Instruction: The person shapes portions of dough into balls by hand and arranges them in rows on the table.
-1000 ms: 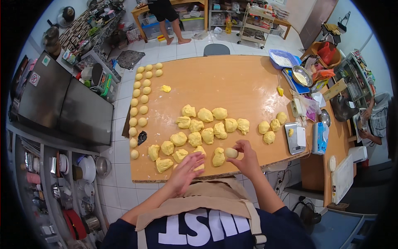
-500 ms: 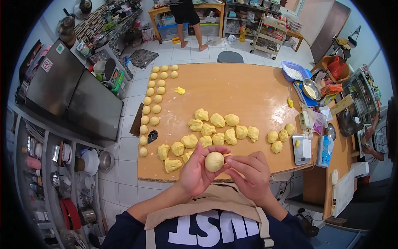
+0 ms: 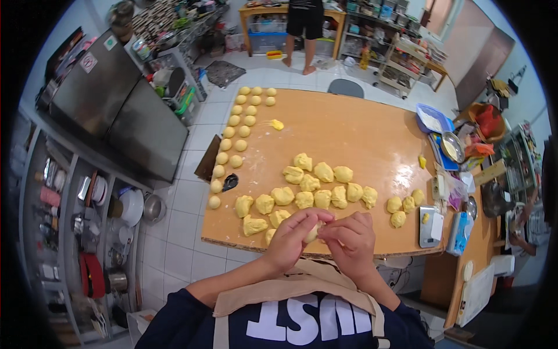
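The two hands are together at the near edge of the worktop (image 3: pixel 372 128), a little right of its middle: the left hand (image 3: pixel 290 239) curls round a piece of dough (image 3: pixel 311 234), and the thumb and fingers of the right hand (image 3: pixel 351 241) pinch at its right side, so that only a pale bit of it shows between them. Just beyond the hands, rough lumps of dough (image 3: pixel 322 171) spread in a loose group across the middle of the worktop, a few of them close to the near edge and partly behind the left hand. Smooth balls (image 3: pixel 234 120) stand in rows along the left edge up to the far left corner, with a crumpled black thing (image 3: pixel 230 182) beside them and a yellow dab (image 3: pixel 277 124) further in. Toward the right edge, four smaller lumps (image 3: pixel 405 207) sit close together, near a scale (image 3: pixel 427 234) by the near right corner that bears a small yellow bit. At the far right corner are a blue tub of white powder (image 3: pixel 419 118) and a metal bowl (image 3: pixel 453 146); beyond the far edge, past a grey stool (image 3: pixel 346 88), a person in dark clothes (image 3: pixel 306 26) stands at another table
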`<state>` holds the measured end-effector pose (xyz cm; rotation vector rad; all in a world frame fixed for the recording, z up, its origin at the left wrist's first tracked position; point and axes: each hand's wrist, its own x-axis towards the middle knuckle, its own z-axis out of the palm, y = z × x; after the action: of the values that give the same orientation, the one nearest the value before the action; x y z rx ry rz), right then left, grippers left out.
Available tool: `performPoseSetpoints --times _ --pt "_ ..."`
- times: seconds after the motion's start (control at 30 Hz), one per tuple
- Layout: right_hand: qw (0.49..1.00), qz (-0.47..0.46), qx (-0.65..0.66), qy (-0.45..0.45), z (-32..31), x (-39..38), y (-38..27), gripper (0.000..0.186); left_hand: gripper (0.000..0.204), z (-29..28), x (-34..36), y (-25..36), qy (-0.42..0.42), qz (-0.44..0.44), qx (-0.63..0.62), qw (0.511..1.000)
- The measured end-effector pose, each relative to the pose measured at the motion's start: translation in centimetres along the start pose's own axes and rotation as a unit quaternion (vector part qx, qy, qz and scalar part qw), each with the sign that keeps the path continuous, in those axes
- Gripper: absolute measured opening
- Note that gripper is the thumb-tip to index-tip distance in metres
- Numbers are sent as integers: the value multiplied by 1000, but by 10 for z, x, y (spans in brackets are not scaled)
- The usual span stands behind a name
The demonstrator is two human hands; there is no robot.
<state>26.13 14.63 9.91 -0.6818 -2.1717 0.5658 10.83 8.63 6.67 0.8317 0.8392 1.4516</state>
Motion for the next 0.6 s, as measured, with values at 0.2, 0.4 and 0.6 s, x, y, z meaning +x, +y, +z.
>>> performPoseSetpoints --times 0.2,0.4,0.6 --pt "996 -5 -81 -37 25 -9 8 37 27 -50 -15 -37 186 -170 -361 898" --pt "992 87 -75 -44 17 -40 62 55 42 -192 -72 -99 404 -97 3 910" --pt "970 243 -6 -31 7 -85 109 55 69 -265 -96 -65 404 -75 499 763"
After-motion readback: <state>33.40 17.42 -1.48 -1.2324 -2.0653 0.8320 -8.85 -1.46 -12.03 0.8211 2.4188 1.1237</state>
